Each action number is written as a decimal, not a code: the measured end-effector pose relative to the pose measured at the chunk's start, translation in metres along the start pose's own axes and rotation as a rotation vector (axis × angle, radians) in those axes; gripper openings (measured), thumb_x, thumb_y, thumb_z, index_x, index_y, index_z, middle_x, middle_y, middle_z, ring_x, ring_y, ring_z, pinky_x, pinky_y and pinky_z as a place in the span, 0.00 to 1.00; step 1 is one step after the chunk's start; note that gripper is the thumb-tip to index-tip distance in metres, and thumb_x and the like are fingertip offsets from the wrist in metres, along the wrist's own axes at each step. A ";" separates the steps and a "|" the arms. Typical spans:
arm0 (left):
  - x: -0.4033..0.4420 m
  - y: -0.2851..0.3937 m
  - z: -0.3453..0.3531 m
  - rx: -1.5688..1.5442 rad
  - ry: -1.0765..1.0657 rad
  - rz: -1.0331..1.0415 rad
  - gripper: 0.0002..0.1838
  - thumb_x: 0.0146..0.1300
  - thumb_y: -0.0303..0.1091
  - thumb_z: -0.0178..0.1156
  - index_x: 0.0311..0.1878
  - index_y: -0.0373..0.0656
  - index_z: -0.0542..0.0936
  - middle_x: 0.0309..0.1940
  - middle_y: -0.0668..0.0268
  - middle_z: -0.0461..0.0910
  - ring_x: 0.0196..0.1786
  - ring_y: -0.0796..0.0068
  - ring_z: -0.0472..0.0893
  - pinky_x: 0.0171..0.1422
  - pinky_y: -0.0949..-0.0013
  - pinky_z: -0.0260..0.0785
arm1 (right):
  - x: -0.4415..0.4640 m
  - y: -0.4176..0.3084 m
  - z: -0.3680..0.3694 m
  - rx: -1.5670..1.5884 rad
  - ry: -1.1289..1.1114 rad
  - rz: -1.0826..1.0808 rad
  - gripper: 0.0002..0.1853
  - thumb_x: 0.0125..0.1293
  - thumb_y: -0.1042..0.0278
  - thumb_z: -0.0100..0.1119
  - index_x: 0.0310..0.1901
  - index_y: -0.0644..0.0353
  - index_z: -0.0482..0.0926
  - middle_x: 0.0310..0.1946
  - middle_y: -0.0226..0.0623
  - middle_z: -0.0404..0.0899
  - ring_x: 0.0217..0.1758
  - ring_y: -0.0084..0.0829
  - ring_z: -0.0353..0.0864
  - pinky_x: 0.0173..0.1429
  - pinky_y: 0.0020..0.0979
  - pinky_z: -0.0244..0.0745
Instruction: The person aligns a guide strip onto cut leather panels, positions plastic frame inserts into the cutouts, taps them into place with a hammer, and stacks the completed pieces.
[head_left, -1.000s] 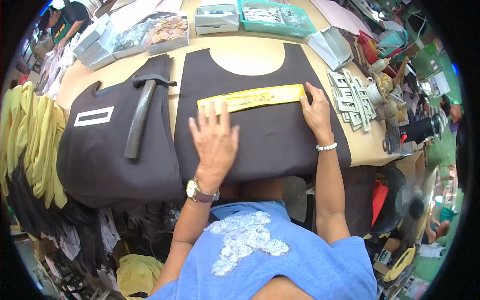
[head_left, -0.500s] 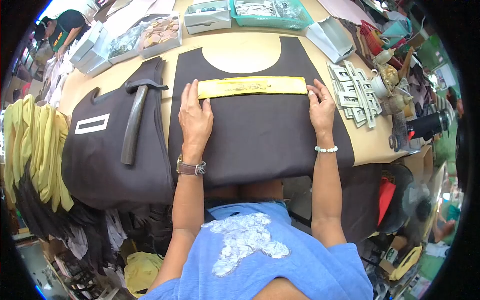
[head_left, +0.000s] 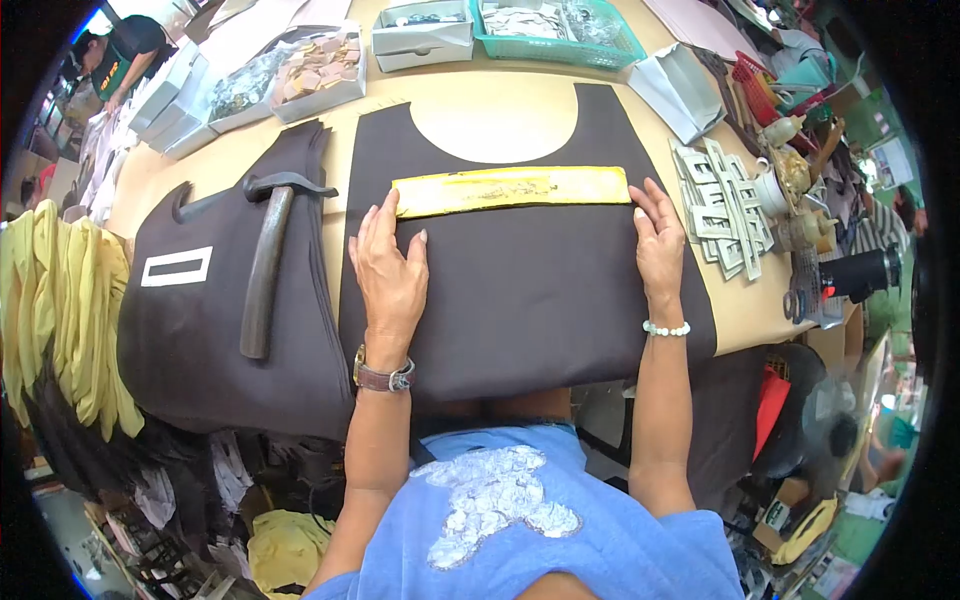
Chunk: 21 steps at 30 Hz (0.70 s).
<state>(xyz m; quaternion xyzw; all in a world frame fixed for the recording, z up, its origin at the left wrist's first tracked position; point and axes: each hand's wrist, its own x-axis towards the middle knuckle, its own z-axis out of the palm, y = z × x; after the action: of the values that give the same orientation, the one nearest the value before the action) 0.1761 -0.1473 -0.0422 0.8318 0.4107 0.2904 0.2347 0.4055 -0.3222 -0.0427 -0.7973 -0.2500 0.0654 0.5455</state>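
A long yellow strip with dark scuff marks lies flat across a dark brown, apron-shaped fabric piece, below its curved neckline. My left hand rests on the fabric by the strip's left end, fingers stretched out and thumb apart. Beside the right end is my right hand, its fingers extended and spread; whether a fingertip touches the strip, I cannot tell. Neither hand holds anything. To the left, a hammer lies on a stack of similar dark pieces, whose top one bears a white rectangular outline.
Small boxes of parts and a teal basket line the table's far side. Pale cut-out letter shapes sit at right, near bottles and scissors. Yellow cloth hangs at left. Another person stands far left.
Both hands have eased slightly off the strip: the left thumb sits lower, and the right thumb has come away from the end. The whole view has shifted a little.
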 end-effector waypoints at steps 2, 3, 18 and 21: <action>0.000 -0.002 0.001 -0.001 -0.017 -0.017 0.29 0.57 0.28 0.59 0.64 0.39 0.66 0.58 0.50 0.70 0.66 0.51 0.64 0.70 0.46 0.47 | -0.001 -0.001 0.000 0.022 -0.018 0.004 0.23 0.63 0.81 0.47 0.61 0.69 0.65 0.52 0.42 0.78 0.58 0.30 0.75 0.62 0.29 0.65; -0.001 -0.005 0.004 0.003 -0.019 -0.012 0.29 0.57 0.28 0.59 0.64 0.39 0.66 0.58 0.50 0.70 0.66 0.52 0.63 0.71 0.45 0.46 | -0.001 -0.002 0.001 0.033 -0.026 0.005 0.24 0.63 0.81 0.47 0.62 0.69 0.65 0.53 0.43 0.77 0.59 0.31 0.74 0.63 0.29 0.64; 0.005 0.006 -0.011 -0.180 -0.115 -0.167 0.29 0.58 0.28 0.57 0.64 0.40 0.66 0.61 0.53 0.69 0.69 0.52 0.59 0.72 0.41 0.41 | -0.002 -0.004 0.002 0.029 0.005 0.032 0.23 0.63 0.82 0.46 0.61 0.69 0.65 0.51 0.41 0.78 0.55 0.26 0.74 0.63 0.26 0.63; 0.000 -0.005 0.004 -0.015 -0.033 -0.046 0.29 0.57 0.27 0.58 0.64 0.41 0.66 0.61 0.54 0.69 0.70 0.52 0.59 0.72 0.41 0.41 | -0.002 -0.001 0.001 0.044 0.011 0.025 0.22 0.63 0.82 0.45 0.61 0.69 0.66 0.50 0.40 0.79 0.53 0.24 0.75 0.60 0.25 0.64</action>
<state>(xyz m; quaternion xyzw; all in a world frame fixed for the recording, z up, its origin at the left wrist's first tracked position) 0.1761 -0.1453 -0.0482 0.8250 0.4237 0.2741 0.2544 0.4033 -0.3218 -0.0428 -0.7885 -0.2356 0.0731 0.5634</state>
